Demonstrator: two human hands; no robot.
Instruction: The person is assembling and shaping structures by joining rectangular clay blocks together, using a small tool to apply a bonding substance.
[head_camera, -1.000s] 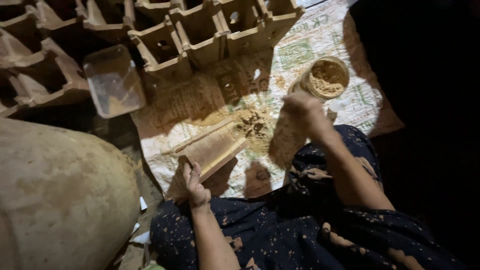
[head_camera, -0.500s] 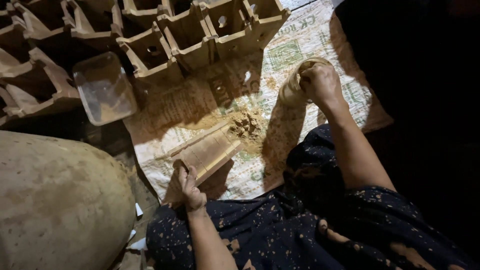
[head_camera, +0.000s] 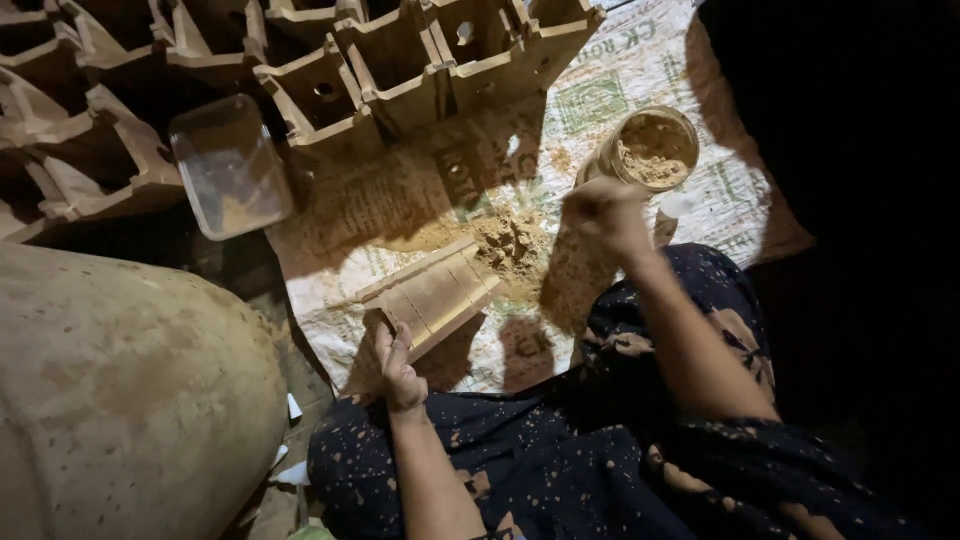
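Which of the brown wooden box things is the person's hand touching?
The ridged wooden mould lying alone on the printed woven sack: the left hand holds its near end. The others sit stacked together beyond it, untouched.

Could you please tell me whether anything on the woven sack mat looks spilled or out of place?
Yes: a loose heap of tan powder lies straight on the printed woven sack mat, beside the slanted wooden mould that the left hand steadies. The round jar of the same powder leans on its side near the right hand.
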